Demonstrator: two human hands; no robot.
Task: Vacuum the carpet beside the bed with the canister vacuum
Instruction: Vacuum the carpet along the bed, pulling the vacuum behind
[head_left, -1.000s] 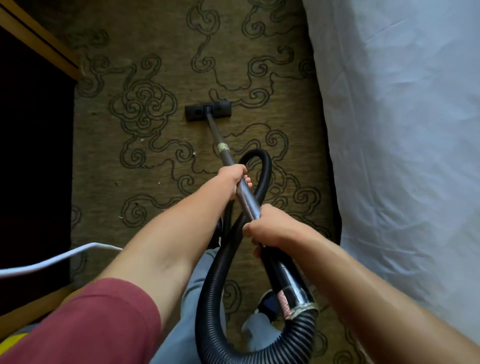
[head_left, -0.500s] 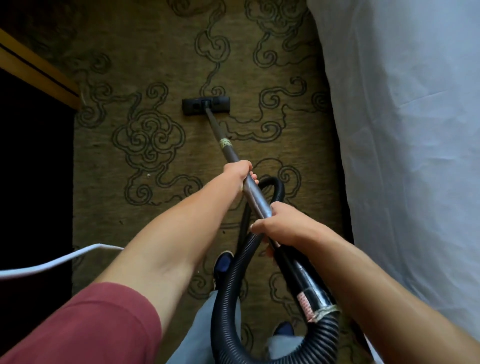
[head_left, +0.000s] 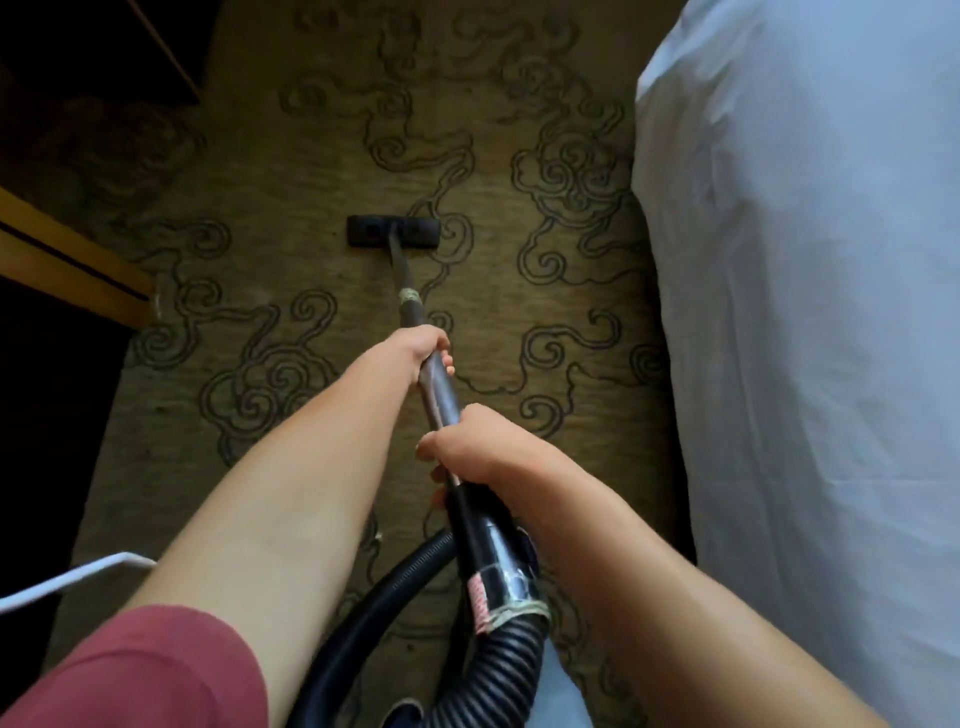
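Gripping the wand with both fists, left hand ahead of right hand, the person aims it straight away toward the floor head, seemingly flat on the carpet left of the bed.

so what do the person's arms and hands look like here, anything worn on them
Both forearms are bare, and neither the left hand nor the right hand shows a glove, ring, watch or bracelet. The left arm has a short dusty-red sleeve ending above the elbow. No sleeve shows on the right arm within the frame.
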